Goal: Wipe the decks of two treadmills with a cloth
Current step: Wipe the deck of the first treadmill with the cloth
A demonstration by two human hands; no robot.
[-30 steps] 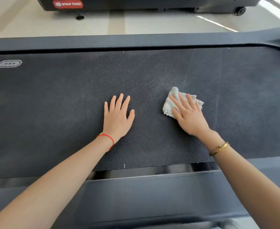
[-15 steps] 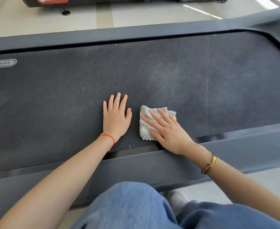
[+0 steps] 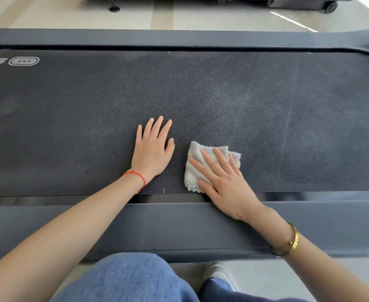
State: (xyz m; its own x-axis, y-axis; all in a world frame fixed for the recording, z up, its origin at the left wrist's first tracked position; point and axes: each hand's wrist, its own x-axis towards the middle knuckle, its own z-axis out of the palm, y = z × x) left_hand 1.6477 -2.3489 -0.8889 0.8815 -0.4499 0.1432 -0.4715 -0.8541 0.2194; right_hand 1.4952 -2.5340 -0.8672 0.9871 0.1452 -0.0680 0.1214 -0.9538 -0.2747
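A dark textured treadmill deck (image 3: 222,94) stretches across the view. A folded white cloth (image 3: 195,162) lies on it near the front edge of the belt. My right hand (image 3: 225,179) presses flat on the cloth with straight fingers, covering its right half. My left hand (image 3: 153,151) rests flat on the bare belt just left of the cloth, fingers straight, a red string on the wrist. A second treadmill (image 3: 201,0) shows only as a dark base at the top edge.
A grey side rail (image 3: 135,225) runs along the near edge of the deck and another rail (image 3: 179,39) along the far edge. Pale floor (image 3: 70,16) lies beyond. My knees in blue jeans (image 3: 124,280) and a white shoe (image 3: 220,273) are at the bottom.
My right hand slid the cloth from the middle of the belt back toward me and leftward, to the near edge beside my left hand. My left hand stayed put; the view tilted down.
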